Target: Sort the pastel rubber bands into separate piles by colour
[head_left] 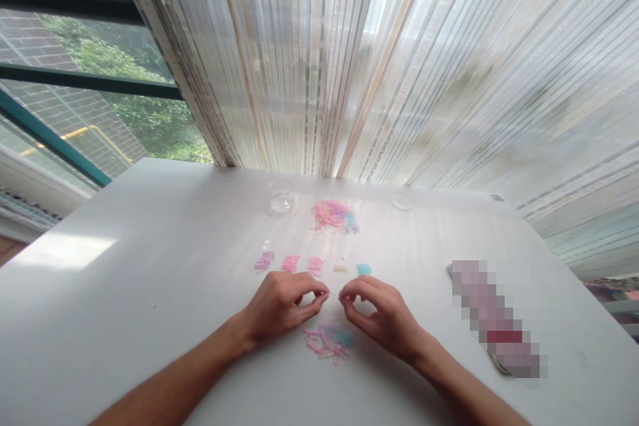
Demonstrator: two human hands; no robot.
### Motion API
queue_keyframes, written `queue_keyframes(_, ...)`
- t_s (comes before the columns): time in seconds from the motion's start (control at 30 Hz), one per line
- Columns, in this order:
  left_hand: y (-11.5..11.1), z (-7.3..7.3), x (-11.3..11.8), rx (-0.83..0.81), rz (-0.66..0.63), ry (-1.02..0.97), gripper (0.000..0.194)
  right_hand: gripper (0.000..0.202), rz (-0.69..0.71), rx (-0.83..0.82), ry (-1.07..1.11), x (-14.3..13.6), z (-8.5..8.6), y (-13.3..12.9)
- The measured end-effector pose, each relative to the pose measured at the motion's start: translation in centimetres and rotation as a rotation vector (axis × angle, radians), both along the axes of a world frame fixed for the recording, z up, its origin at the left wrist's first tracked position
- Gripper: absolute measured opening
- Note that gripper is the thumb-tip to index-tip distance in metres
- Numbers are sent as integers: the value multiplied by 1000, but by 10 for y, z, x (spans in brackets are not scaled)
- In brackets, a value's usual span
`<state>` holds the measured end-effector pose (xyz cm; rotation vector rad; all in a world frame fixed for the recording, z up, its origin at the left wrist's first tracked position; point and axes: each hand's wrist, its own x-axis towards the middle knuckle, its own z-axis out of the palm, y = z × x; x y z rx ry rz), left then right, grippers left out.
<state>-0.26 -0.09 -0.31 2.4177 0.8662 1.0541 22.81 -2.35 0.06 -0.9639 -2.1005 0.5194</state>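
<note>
My left hand (287, 299) and my right hand (377, 309) face each other over the white table (164, 319), thumb and forefinger pinched on each. A thin pale strip, too small to name, appears to span the gap between the fingertips. Just below them lies a loose pile of slim pastel pieces (329, 341) in pink, purple and blue. Beyond the hands, a row of small sorted groups runs sideways: purple pieces (264, 261), coral-pink pieces (290, 263), light pink pieces (315, 266), pale yellow pieces (340, 268) and blue pieces (364, 269).
A larger mixed heap of pastel pieces (333, 215) lies farther back. To its left stands a clear round container (281, 202), and to its right a clear disc (401, 200). A blurred-out long object (492, 316) rests at the right. Curtains (319, 60) hang along the back edge.
</note>
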Motion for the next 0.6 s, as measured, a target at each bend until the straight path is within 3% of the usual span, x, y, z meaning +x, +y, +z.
queue_keyframes(0.3,1,-2,0,40,38,-26,10,14,-54,29,26,-1,3,2)
queue_keyframes(0.6,0,-1,0,1,40,38,9,10,-220,137,-83,7,-4,19)
